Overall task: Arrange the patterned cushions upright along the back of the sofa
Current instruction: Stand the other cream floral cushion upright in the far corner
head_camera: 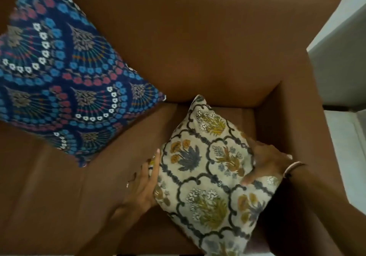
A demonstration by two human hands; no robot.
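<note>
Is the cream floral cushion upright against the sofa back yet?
Not yet. The cream floral cushion lies tilted over the seat, gripped at its sides by the left hand and right hand, only its top corner near the sofa back.

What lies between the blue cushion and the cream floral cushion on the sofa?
In the head view, only bare brown sofa seat separates the blue cushion from the cream floral cushion.

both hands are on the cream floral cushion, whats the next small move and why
Probably tip the cream floral cushion up and back into the corner of the brown sofa. The left hand and right hand grip its opposite edges, yet it lies tilted over the seat, while the dark blue patterned cushion already leans against the backrest.
</note>
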